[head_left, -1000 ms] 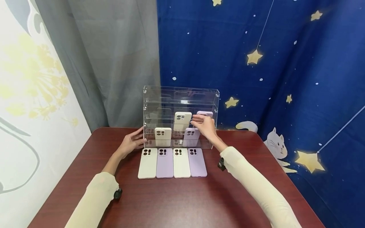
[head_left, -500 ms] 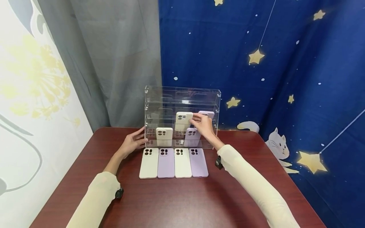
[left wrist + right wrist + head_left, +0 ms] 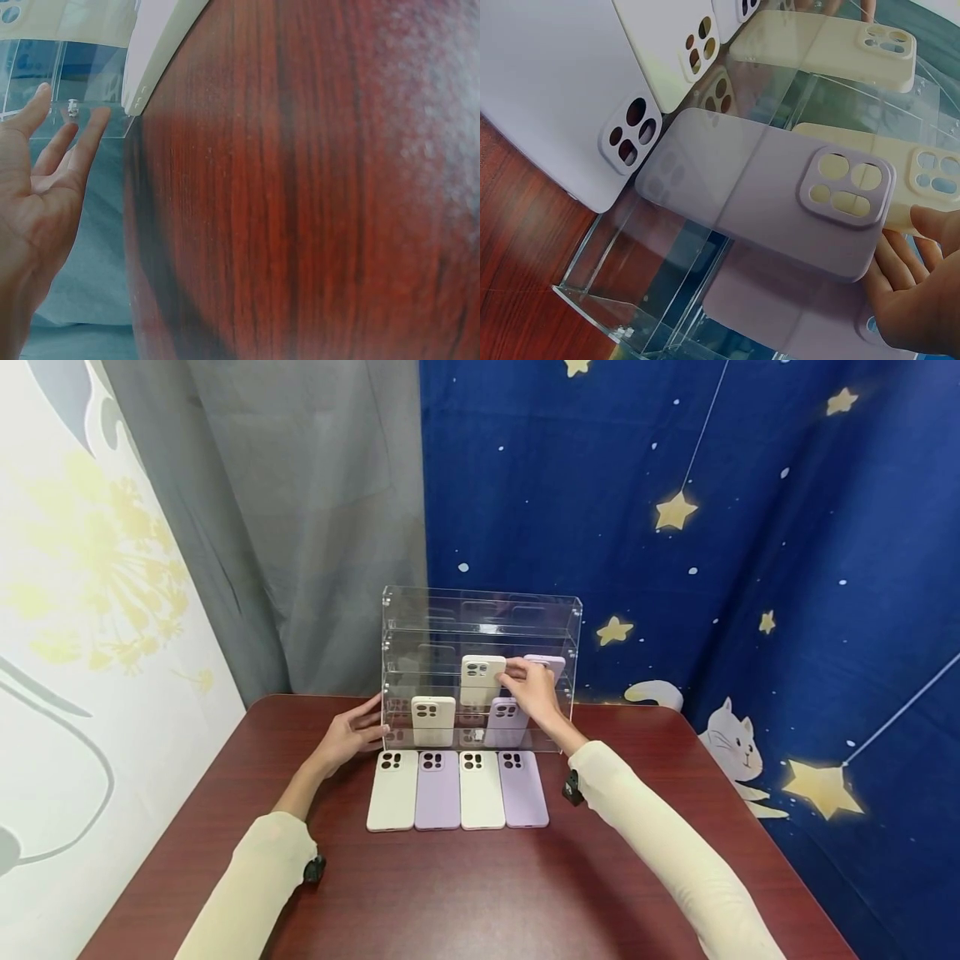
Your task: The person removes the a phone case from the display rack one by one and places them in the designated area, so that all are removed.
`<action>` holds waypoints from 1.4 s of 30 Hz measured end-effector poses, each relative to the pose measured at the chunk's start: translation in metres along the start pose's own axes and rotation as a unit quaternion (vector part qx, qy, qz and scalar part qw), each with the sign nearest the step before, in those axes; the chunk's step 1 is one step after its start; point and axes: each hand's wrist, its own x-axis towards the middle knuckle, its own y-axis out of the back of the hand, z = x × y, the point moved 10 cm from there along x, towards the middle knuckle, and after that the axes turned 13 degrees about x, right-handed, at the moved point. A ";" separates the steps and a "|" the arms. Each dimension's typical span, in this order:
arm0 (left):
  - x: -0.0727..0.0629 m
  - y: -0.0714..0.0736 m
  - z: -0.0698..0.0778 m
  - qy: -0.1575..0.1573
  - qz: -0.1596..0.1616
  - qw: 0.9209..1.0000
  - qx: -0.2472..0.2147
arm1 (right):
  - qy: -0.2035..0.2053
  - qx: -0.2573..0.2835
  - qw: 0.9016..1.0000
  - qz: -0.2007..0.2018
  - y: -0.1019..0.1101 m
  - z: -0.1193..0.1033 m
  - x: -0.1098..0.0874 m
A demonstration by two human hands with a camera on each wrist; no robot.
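Note:
A clear acrylic tiered rack [image 3: 480, 628] stands on the table, holding phone cases. My right hand [image 3: 534, 689] pinches the right edge of a cream phone case [image 3: 480, 683] upright on a middle tier; in the right wrist view the thumb lies on its front and fingers go behind. A lilac case [image 3: 550, 662] stands right of it, partly behind the hand. On the lowest tier are a cream case [image 3: 432, 731] and a lilac case [image 3: 504, 727]. My left hand [image 3: 347, 739] rests against the rack's left side, fingers extended in the left wrist view.
In front of the rack lies a row of flat cases, alternating cream [image 3: 392, 802] and lilac [image 3: 437, 802]. The dark red wooden table [image 3: 450, 902] ends at a grey curtain [image 3: 330, 527] and a blue star-patterned curtain [image 3: 525, 485].
My right hand has moved slightly left and its fingers have closed on the cream case's right edge. The left hand stays at the rack's side. The head view shifts slightly.

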 end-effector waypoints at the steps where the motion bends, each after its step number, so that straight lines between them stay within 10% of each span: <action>1: 0.000 0.000 0.000 -0.002 -0.001 1.000 -0.001 | 0.001 0.001 1.000 0.000 0.000 -0.001 0.000; 42: 0.000 0.001 -0.003 0.008 -0.002 1.000 0.004 | 0.061 0.034 0.997 0.011 -0.002 -0.066 -0.009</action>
